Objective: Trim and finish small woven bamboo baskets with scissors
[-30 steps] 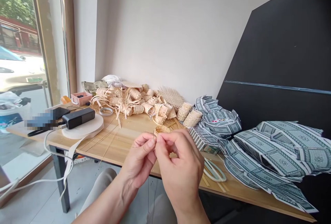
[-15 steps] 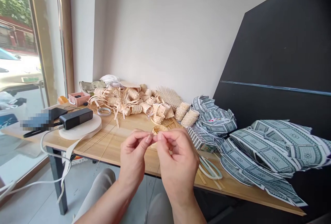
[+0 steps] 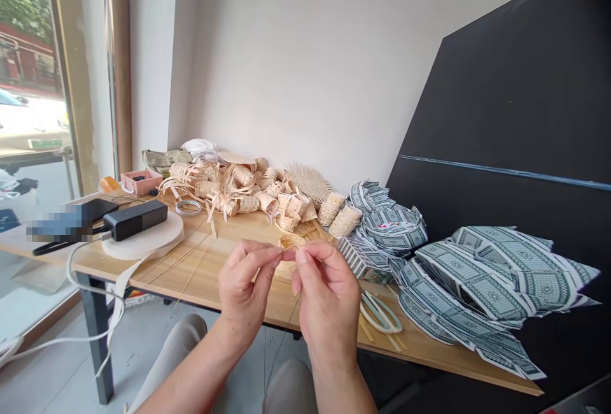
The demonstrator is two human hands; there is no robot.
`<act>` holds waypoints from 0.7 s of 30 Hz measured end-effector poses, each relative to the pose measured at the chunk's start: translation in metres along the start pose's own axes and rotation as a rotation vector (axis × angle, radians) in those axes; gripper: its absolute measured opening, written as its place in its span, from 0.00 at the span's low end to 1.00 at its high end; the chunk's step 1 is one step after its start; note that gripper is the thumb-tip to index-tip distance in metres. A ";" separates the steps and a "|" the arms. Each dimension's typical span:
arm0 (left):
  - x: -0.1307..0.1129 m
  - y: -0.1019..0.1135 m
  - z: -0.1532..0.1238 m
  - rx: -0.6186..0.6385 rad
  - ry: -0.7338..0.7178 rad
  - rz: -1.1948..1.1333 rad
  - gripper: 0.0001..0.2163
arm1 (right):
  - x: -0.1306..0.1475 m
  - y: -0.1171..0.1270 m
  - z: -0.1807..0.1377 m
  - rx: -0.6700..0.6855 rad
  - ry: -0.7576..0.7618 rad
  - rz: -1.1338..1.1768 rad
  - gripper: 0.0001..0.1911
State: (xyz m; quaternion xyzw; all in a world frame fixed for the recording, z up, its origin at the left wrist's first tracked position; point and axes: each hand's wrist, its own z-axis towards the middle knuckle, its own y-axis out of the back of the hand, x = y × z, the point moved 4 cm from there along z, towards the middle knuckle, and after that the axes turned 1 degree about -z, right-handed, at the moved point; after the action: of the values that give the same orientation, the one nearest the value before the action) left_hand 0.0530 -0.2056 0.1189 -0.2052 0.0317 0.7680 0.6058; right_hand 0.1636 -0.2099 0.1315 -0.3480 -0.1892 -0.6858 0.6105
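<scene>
My left hand and my right hand meet above the table's front edge, thumbs and forefingers pinched close together. What the left fingertips hold is too small to make out. From my right fingers a thin dark thread hangs down between the knees. Just behind the fingertips a small woven bamboo cup stands on the table, partly hidden by the hands. Pale green and white loop handles, like those of scissors, lie right of my right hand.
On the wooden table, woven bamboo cups and strips are heaped at the back. Folded patterned-card pieces cover the right side. A tape roll, a black power adapter on a pale strip coil, and a pink box sit left.
The view has shifted slightly. Both hands stay pinched together, with the fingertips a little more extended, and the hanging thread shows more plainly.
</scene>
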 end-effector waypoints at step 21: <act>0.006 -0.001 -0.001 0.010 0.145 -0.134 0.07 | 0.002 -0.001 0.002 0.019 0.043 -0.024 0.05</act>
State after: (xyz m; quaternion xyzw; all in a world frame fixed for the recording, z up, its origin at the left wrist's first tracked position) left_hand 0.0531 -0.2006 0.1159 -0.2587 0.0657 0.7088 0.6530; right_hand 0.1631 -0.2094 0.1342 -0.3250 -0.1869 -0.6986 0.6095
